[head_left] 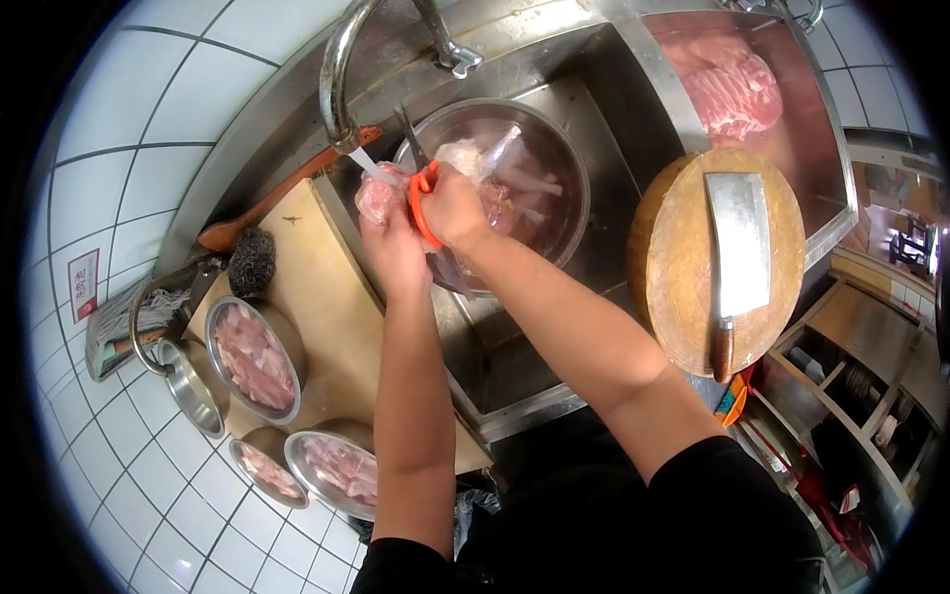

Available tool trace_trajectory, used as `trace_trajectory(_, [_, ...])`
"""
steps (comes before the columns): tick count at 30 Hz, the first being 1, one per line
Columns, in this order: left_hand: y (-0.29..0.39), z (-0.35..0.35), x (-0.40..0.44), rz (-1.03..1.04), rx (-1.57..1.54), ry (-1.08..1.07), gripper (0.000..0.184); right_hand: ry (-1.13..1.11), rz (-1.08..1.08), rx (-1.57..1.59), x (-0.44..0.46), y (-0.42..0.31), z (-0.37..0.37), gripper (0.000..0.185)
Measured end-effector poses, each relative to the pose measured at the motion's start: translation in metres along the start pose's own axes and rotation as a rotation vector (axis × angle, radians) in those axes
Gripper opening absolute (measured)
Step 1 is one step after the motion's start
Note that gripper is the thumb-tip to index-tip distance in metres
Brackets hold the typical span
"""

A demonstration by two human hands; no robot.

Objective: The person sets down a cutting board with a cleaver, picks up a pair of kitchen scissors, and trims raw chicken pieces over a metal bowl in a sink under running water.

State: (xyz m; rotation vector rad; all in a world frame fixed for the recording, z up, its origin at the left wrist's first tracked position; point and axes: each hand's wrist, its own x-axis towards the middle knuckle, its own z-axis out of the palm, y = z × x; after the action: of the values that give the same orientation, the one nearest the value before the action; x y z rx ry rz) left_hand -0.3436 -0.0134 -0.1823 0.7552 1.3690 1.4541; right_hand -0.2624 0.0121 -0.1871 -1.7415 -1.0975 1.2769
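Over the left rim of a round metal basin, my left hand is closed around a piece of raw meat. Water from the tap runs down onto that meat. My right hand grips scissors with orange handles, right beside the left hand. The scissors' dark blades point away from me, toward the far side of the sink. Inside the basin, raw meat pieces, some with pale bone ends, lie in cloudy water.
A cleaver lies on a round wooden chopping block to the right. Behind it, a large meat slab sits in another sink. Leftward are a board, a scouring pad, a wooden-handled tool and several metal bowls, including a meat-filled one.
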Motion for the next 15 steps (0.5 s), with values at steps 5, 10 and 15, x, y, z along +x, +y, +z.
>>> trace_trajectory(5, [-0.01, -0.004, 0.001, 0.025, 0.098, 0.043, 0.03, 0.025, 0.231, 0.322, 0.016, 0.02, 0.021, 0.027])
trace_trajectory(10, [-0.013, -0.008, 0.002, 0.076, 0.148, 0.003, 0.029, 0.01, 0.546, 0.677, 0.018, 0.01, 0.018, 0.027])
trace_trajectory(15, [-0.008, -0.005, -0.002, 0.146, 0.237, -0.033, 0.028, 0.093, 0.401, 0.354, 0.009, -0.004, 0.014, 0.024])
